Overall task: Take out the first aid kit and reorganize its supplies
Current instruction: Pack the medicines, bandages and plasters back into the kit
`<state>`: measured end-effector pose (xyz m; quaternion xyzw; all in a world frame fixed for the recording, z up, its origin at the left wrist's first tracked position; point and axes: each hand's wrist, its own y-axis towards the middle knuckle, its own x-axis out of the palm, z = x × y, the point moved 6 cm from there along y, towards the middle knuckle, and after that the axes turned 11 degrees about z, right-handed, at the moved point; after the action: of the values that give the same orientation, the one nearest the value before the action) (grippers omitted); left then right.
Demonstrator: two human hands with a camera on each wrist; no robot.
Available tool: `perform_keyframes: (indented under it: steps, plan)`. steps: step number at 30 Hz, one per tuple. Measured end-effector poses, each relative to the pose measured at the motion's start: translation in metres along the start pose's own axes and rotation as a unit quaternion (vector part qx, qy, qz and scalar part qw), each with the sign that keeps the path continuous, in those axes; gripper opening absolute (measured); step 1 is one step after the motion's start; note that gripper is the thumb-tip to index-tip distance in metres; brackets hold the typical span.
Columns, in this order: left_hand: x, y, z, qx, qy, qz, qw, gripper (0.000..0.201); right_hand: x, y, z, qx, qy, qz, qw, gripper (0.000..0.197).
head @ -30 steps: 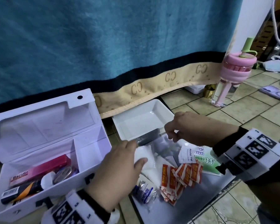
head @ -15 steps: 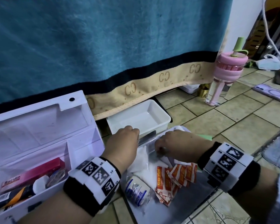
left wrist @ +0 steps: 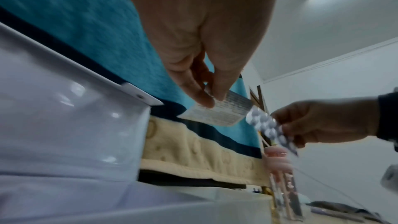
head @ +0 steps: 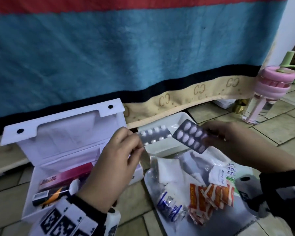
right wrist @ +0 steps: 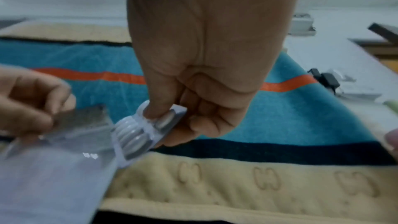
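Note:
The white first aid box (head: 46, 150) lies open on the floor at the left, with a pink Bacidin carton (head: 65, 176) and a black-orange tube (head: 49, 195) inside. My left hand (head: 134, 142) pinches a blister strip of small round tablets (head: 154, 136) by its left end. My right hand (head: 211, 135) pinches a blister strip of oval tablets (head: 191, 136) by its right edge. Both strips hang above a white tray (head: 162, 149). The foil back of the round-tablet strip (left wrist: 217, 114) shows in the left wrist view; the oval-tablet strip (right wrist: 137, 135) shows in the right wrist view.
A silver sheet (head: 228, 223) on the tiled floor carries orange plaster packets (head: 209, 195), a wrapped bandage (head: 169, 203), an alcohol pad (head: 217, 174) and gauze. A blue blanket (head: 126, 57) hangs behind. A pink bottle (head: 269, 92) stands at the right.
Both hands have risen from the pile on the silver sheet, each now holding a blister strip up over the white tray. The camera has tilted up.

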<state>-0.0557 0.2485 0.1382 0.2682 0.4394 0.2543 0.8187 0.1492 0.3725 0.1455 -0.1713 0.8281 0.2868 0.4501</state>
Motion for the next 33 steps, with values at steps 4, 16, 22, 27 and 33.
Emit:
perform_keyframes:
  steps: [4,16,22,27,33]
  plan:
    - [-0.038,-0.016,-0.022,0.006,0.039,0.015,0.999,0.019,0.011,0.015,-0.040,0.030,0.181,-0.021,0.983,0.014]
    - [-0.132,-0.057,-0.082,-0.041,0.123,0.079,0.988,0.018,0.123,0.064,-0.201,0.086,0.407,-0.237,0.878,0.017]
    - [-0.174,-0.067,-0.139,-0.221,-0.034,0.155,0.962,0.020,0.154,0.088,-0.249,0.037,0.372,-0.191,0.908,0.015]
    - [-0.175,-0.055,-0.172,-0.286,-0.015,0.100,0.953,0.048,0.171,0.095,-0.271,-0.086,0.187,-0.172,0.963,0.017]
    - [-0.168,-0.050,-0.183,-0.244,0.134,0.085,0.957,0.031,0.190,0.091,-0.270,-0.114,0.141,-0.164,0.970,0.007]
